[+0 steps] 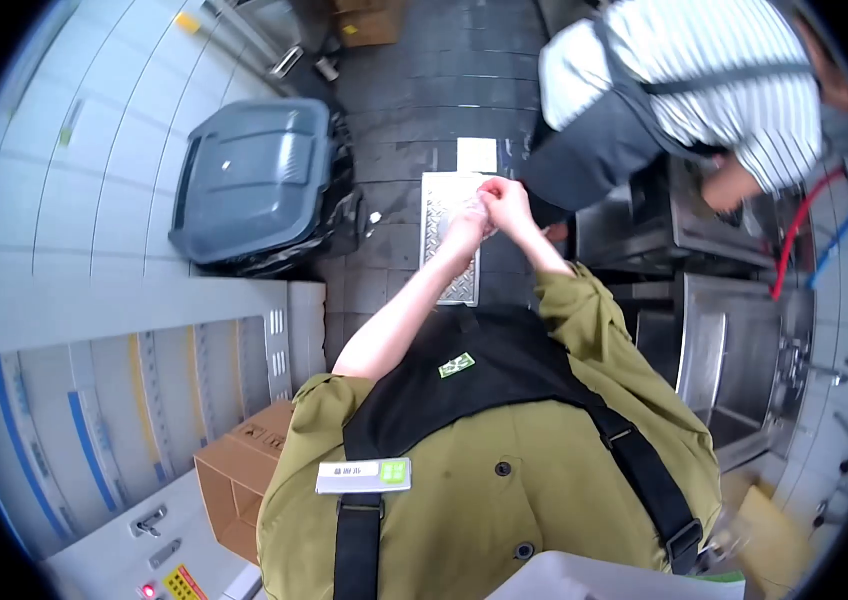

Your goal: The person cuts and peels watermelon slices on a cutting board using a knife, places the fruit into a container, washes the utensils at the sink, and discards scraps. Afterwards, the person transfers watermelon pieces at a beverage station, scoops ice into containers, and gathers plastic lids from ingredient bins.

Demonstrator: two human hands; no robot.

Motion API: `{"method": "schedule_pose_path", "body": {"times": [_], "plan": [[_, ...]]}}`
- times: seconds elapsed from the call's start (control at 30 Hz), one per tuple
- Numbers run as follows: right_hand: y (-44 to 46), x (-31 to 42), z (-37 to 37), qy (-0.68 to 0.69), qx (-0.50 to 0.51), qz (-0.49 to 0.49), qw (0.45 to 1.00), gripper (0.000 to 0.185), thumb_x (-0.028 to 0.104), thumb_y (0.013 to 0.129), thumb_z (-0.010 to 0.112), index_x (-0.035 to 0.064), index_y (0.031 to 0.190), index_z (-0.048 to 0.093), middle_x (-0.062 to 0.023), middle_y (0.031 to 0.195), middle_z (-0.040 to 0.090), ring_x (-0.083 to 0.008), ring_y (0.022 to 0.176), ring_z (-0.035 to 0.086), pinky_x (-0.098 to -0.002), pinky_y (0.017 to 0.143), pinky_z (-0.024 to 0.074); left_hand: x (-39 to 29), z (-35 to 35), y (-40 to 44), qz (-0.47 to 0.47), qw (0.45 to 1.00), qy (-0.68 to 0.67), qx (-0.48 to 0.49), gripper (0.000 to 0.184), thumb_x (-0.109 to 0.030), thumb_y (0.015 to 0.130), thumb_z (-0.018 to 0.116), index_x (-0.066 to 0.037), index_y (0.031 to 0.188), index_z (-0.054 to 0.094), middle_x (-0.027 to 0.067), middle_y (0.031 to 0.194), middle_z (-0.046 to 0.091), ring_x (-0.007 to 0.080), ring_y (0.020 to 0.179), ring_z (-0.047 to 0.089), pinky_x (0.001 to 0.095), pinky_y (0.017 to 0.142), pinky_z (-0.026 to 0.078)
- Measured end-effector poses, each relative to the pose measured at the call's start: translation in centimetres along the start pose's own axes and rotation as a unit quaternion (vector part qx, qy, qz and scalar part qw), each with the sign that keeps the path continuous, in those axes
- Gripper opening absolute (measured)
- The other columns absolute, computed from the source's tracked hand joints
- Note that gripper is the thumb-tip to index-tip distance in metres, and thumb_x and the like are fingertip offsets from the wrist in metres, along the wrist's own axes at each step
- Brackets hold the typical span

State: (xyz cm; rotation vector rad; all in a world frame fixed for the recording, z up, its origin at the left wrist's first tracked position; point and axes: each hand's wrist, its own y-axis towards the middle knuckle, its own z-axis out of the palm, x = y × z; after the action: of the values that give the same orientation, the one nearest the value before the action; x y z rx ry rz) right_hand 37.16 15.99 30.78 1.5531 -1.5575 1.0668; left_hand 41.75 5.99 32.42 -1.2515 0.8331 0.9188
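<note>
My left hand (461,232) and my right hand (508,207) meet in front of my body, above a metal floor plate. Both are closed, fingertips close together. Between them is a small piece of thin, whitish see-through plastic film (484,203); its exact kind is too small and blurred to tell. The right thumb and fingers pinch it, while the left fingers curl about its lower side, partly hidden by the film and the glare of the plate.
A lidded grey bin (256,180) with a black bag stands at left. At right, a person in a striped shirt (714,60) bends over a metal counter beside a sink (729,350). The ridged metal plate (459,288) and a cardboard box (234,500) are nearby.
</note>
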Motion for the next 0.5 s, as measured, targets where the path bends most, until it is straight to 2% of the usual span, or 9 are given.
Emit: {"method": "schedule_pose_path", "body": {"times": [0.03,0.07,0.1,0.13,0.17,0.2,0.27,0.37,0.5], "plan": [[2.6,-2.5,2.8,0.098,0.004,0.079,0.992,0.012,0.0,0.069,0.054,0.0018,0.076,0.064,-0.0068,0.07,0.062,-0.0138,0.062,0.056,-0.028,0.058,0.0462,-1.5,-1.9,-1.5,0.025,0.963,0.267,-0.001,0.024,-0.015,0.08,0.051,0.001,0.098,0.054,0.0134,0.096,0.057,0.0218,0.092,0.055,0.0317,0.078,0.044],[5.0,-4.2,4.3,0.08,-0.036,0.134,0.987,0.011,-0.001,0.068,0.055,0.0015,0.075,0.064,-0.0063,0.07,0.061,-0.0148,0.061,0.056,-0.0277,0.057,0.0462,-1.3,-3.4,-2.9,0.29,0.883,0.366,-0.054,0.024,-0.012,0.08,0.052,0.001,0.099,0.054,0.0158,0.102,0.057,0.0243,0.098,0.054,0.0308,0.081,0.043],[8.3,-9.1,6.0,0.025,-0.105,0.141,0.984,0.01,0.002,0.07,0.055,0.0011,0.076,0.063,-0.0076,0.072,0.061,-0.0159,0.061,0.056,-0.0291,0.056,0.0467,-1.8,-5.2,-4.4,0.361,0.843,0.398,-0.017,0.026,-0.011,0.08,0.053,0.001,0.102,0.054,0.0165,0.104,0.056,0.0253,0.099,0.054,0.0306,0.082,0.042],[9.7,-9.6,7.1,0.203,-0.161,0.25,0.933,0.009,0.002,0.072,0.052,0.0027,0.074,0.06,-0.0093,0.073,0.06,-0.0209,0.067,0.059,-0.0316,0.057,0.0476,-2.1,-8.4,-5.9,0.436,0.794,0.424,0.017,0.027,-0.01,0.08,0.053,0.001,0.104,0.054,0.0173,0.107,0.055,0.0262,0.101,0.053,0.0304,0.084,0.042],[13.0,-15.2,7.1,0.469,-0.168,0.325,0.804,0.01,0.0,0.074,0.048,0.0026,0.075,0.057,-0.0099,0.073,0.057,-0.0237,0.064,0.058,-0.0346,0.051,0.0466,-3.5,-10.6,-7.9,0.332,0.869,0.361,0.059,0.029,-0.012,0.081,0.054,0.0,0.107,0.053,0.0152,0.108,0.056,0.0243,0.102,0.053,0.0301,0.085,0.041],[12.9,-15.5,5.8,0.474,-0.142,0.315,0.81,0.01,-0.003,0.073,0.048,0.0027,0.074,0.055,-0.0107,0.071,0.055,-0.024,0.062,0.056,-0.0346,0.047,0.0451,-4.8,-13.4,-9.6,0.227,0.925,0.289,0.098,0.03,-0.013,0.082,0.055,-0.001,0.109,0.053,0.013,0.109,0.056,0.0223,0.102,0.053,0.0298,0.086,0.041],[15.0,-16.6,6.1,0.474,-0.182,0.367,0.779,0.007,0.0,0.077,0.046,0.002,0.074,0.053,-0.0095,0.068,0.054,-0.0226,0.059,0.054,-0.0323,0.046,0.0442,-3.9,-20.5,-11.8,0.106,0.983,0.107,-0.107,0.029,-0.016,0.081,0.056,-0.001,0.106,0.055,0.0096,0.103,0.058,0.0205,0.098,0.054,0.0298,0.086,0.041],[18.1,-18.1,9.3,0.506,-0.211,0.351,0.759,0.012,0.01,0.079,0.044,0.0079,0.068,0.049,-0.0031,0.062,0.05,-0.0199,0.055,0.05,-0.0314,0.051,0.0428,-2.4,-30.0,-15.9,0.09,0.882,-0.025,-0.461,0.03,-0.019,0.084,0.054,-0.003,0.11,0.053,0.0101,0.105,0.056,0.0166,0.098,0.052,0.0289,0.086,0.041],[23.0,-15.9,16.5,0.602,-0.23,0.341,0.684,0.016,0.016,0.079,0.038,0.0047,0.08,0.05,-0.0064,0.074,0.054,-0.0213,0.068,0.052,-0.0337,0.061,0.0438,-5.1,-35.1,-21.0,0.153,0.769,-0.17,-0.597,0.031,-0.018,0.085,0.052,-0.001,0.111,0.05,0.0117,0.104,0.055,0.0192,0.097,0.052,0.0315,0.086,0.041]]}}
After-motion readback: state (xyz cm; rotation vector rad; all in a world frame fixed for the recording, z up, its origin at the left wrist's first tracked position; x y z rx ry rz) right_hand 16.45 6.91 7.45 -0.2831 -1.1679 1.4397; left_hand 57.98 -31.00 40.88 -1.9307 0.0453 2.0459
